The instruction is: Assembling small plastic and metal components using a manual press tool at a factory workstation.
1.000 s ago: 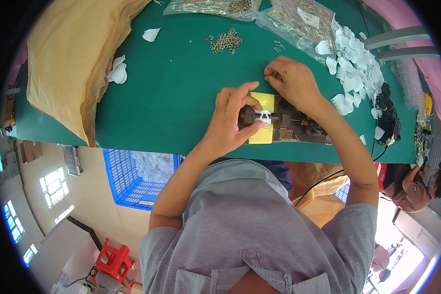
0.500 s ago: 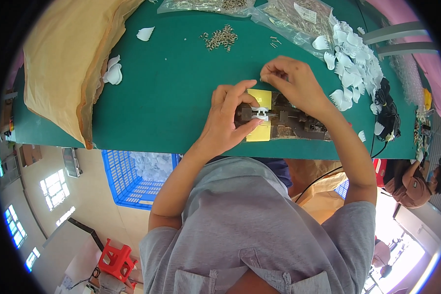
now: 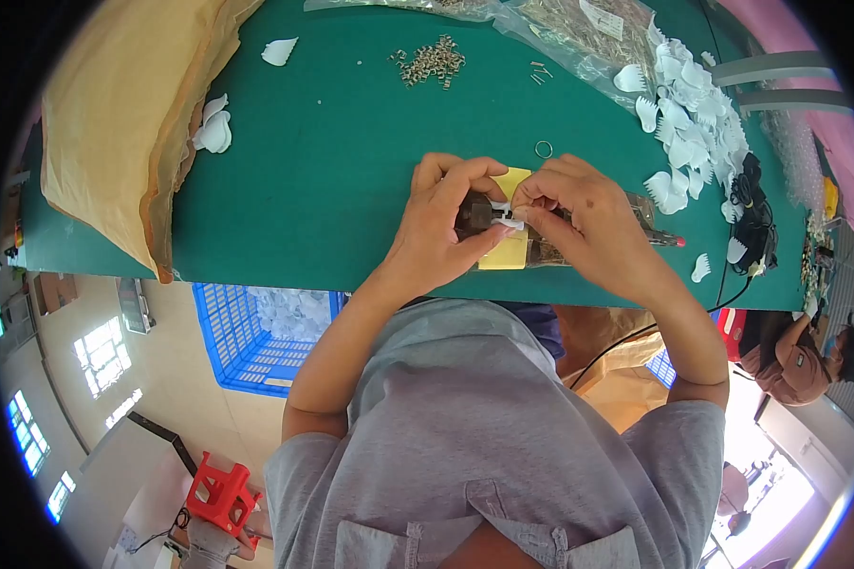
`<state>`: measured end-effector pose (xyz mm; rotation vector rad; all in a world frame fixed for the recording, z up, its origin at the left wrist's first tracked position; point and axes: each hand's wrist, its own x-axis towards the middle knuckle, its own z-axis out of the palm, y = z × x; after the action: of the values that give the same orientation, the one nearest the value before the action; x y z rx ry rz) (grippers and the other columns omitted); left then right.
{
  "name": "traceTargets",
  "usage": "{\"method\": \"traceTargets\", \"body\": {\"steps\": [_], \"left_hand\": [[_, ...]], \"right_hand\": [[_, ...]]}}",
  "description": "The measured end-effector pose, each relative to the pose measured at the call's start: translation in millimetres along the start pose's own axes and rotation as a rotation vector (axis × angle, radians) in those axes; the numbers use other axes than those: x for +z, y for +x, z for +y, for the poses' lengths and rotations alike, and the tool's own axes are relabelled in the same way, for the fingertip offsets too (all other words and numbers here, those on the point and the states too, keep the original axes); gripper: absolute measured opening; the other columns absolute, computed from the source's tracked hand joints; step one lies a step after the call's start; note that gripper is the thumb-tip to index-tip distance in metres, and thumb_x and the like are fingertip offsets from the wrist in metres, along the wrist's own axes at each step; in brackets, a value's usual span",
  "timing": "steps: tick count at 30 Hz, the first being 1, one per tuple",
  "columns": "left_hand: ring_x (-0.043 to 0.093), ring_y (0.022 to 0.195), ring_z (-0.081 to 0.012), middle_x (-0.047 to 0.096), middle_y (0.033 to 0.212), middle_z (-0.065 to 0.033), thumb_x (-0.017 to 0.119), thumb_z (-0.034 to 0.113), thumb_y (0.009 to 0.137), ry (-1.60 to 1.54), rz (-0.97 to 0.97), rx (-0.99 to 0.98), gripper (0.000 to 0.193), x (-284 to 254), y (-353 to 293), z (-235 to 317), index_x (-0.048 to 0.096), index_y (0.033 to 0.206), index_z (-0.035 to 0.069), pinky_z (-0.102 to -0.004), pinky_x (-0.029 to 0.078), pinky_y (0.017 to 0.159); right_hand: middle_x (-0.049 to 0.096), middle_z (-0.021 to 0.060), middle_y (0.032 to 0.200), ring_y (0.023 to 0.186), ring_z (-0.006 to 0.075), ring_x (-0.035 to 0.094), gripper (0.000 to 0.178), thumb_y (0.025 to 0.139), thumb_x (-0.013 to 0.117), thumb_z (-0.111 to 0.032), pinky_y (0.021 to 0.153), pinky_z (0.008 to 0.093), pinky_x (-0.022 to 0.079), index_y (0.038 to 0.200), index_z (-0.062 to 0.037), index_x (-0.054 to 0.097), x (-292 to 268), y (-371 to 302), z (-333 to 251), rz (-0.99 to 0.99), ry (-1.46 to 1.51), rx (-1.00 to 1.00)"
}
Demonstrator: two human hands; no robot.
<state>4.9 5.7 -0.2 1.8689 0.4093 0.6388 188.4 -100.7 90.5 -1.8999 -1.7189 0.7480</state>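
Both hands meet over a yellow pad [image 3: 512, 248] near the front edge of the green table [image 3: 332, 180]. My left hand [image 3: 444, 226] grips a dark tool [image 3: 474, 214] lying across the pad. My right hand [image 3: 584, 223] pinches a small white plastic piece [image 3: 506, 218] against the tool's tip. The tool's far end with a red tip [image 3: 669, 240] sticks out past my right hand. A small metal ring [image 3: 544, 149] lies on the table just beyond my fingers.
A pile of small metal parts [image 3: 432, 62] lies at the back. White petal-shaped pieces [image 3: 683, 133] spread at the right, a few more [image 3: 213, 133] beside a tan sack [image 3: 123, 123] at the left. Clear bags [image 3: 579, 24] sit at the back. A blue crate [image 3: 256, 332] stands below the table.
My right hand has come down from the table beyond the pad to the tool's tip, bringing a white piece there. My left hand has stayed on the tool.
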Motion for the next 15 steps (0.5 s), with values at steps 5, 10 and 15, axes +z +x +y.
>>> {"method": "traceTargets", "body": {"steps": [5, 10, 15], "left_hand": [[0.051, 0.111, -0.0261, 0.073, 0.109, 0.0000, 0.087, 0.011, 0.078, 0.003, 0.011, 0.021, 0.066, 0.1, -0.8, -1.4, 0.057, 0.137, 0.010, -0.0402, 0.042, 0.100], [0.051, 0.111, -0.0268, 0.072, 0.109, 0.0001, 0.087, 0.010, 0.077, 0.010, 0.010, 0.022, 0.067, 0.6, -1.5, -3.1, 0.057, 0.138, 0.011, -0.0408, 0.042, 0.101], [0.050, 0.112, -0.0277, 0.072, 0.110, 0.0001, 0.087, 0.009, 0.077, 0.001, 0.009, 0.000, 0.068, 0.3, -1.5, -2.9, 0.057, 0.138, 0.011, -0.0411, 0.042, 0.101]], "right_hand": [[0.065, 0.0080, 0.085, 0.086, 0.0295, 0.061, 0.006, 0.090, 0.068, -0.009, 0.075, 0.0420, 0.050, 0.094, -0.0052, 0.070, 9.3, -3.5, 1.7, 0.083, -0.012, -0.050], [0.066, 0.0064, 0.085, 0.082, 0.0288, 0.061, 0.008, 0.085, 0.074, -0.003, 0.072, 0.0410, 0.050, 0.091, -0.0057, 0.071, 31.6, -12.2, 2.3, 0.269, 0.006, -0.069], [0.069, 0.0042, 0.083, 0.081, 0.0259, 0.060, 0.011, 0.081, 0.079, -0.002, 0.072, 0.0387, 0.049, 0.087, -0.0065, 0.071, 44.5, -14.0, 0.8, 0.484, 0.016, -0.089]]}}
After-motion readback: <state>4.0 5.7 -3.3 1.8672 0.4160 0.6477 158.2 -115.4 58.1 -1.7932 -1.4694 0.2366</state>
